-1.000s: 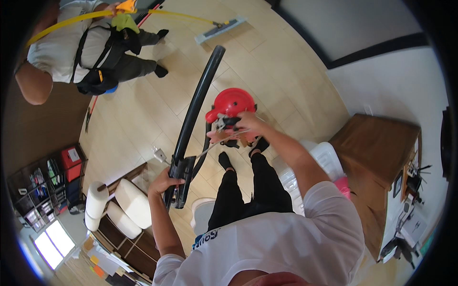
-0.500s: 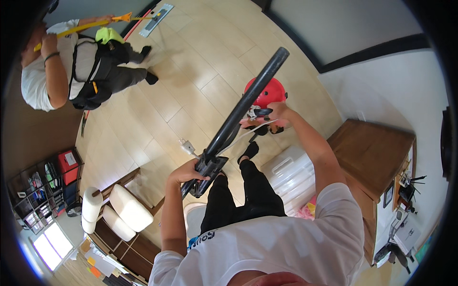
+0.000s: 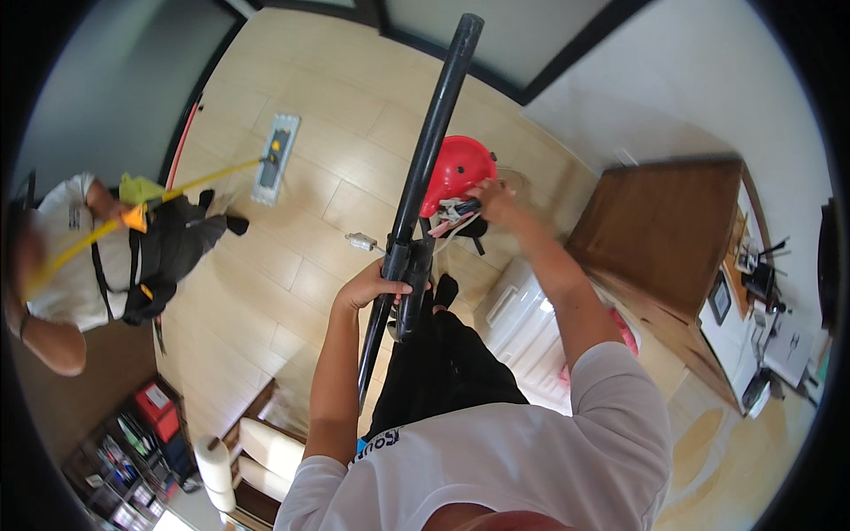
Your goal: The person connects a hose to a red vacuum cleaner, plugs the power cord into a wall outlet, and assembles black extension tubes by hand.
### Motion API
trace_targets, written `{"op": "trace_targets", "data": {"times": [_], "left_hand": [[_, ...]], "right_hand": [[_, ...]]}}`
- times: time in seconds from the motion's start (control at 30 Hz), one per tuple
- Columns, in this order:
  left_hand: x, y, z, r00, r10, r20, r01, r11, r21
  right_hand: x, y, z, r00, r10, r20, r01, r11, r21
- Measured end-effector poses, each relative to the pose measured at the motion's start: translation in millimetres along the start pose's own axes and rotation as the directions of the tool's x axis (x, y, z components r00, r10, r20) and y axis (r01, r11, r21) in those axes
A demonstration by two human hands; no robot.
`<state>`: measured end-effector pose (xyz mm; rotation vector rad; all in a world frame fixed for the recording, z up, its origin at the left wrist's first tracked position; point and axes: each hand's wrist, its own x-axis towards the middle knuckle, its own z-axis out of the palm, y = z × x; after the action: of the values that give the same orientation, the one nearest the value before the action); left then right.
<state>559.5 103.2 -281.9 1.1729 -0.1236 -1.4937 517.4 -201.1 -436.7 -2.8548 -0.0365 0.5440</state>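
Note:
My left hand (image 3: 370,285) is closed around a long black tube (image 3: 436,146), which looks like a vacuum cleaner wand. It is held upright and slanting, with a thick black fitting (image 3: 414,283) clamped beside it. A pale plug (image 3: 361,241) on a cord sticks out left of the tube. My right hand (image 3: 494,196) reaches to a round red object (image 3: 460,168), perhaps the vacuum's body, partly behind the tube. Its fingers are blurred beside a dark handle-like part (image 3: 467,206) and pale cord, so their grip is unclear.
At left another person (image 3: 133,239) holds a yellow-handled flat mop (image 3: 276,159) on the pale tiled floor. A translucent plastic bin (image 3: 522,319) stands by my legs. To the right is a wooden cabinet (image 3: 660,234); white cushioned seating (image 3: 266,451) lies lower left.
The view has turned. The tube stands steeper, and my left hand still holds it. My right hand stays by the red object, its fingers now blurred. The other person's mop is lower in view.

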Motion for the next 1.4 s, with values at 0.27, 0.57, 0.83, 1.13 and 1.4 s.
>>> {"op": "trace_targets", "data": {"times": [0.27,0.57,0.83,1.13,1.4], "left_hand": [[74,57,-3,0.99,-0.089,0.113,0.071,0.985,0.157],[115,91,-29,0.959,-0.236,0.157,0.182,0.938,0.295],[125,101,-39,0.984,-0.153,-0.095,0.17,0.962,0.212],[161,38,-27,0.882,-0.164,-0.441,0.15,0.986,-0.066],[191,2,-37,0.816,-0.236,-0.527,0.198,0.972,-0.128]], "right_hand": [[-72,-85,-89,0.994,-0.105,0.013,0.004,0.157,0.988],[-138,127,-158,0.635,0.739,-0.226,0.042,0.259,0.965],[-153,244,-148,0.468,0.882,-0.05,0.021,0.046,0.999],[-97,371,52,0.365,0.834,0.413,-0.025,-0.435,0.9],[-71,476,138,0.297,0.712,0.636,0.289,-0.702,0.651]]}}
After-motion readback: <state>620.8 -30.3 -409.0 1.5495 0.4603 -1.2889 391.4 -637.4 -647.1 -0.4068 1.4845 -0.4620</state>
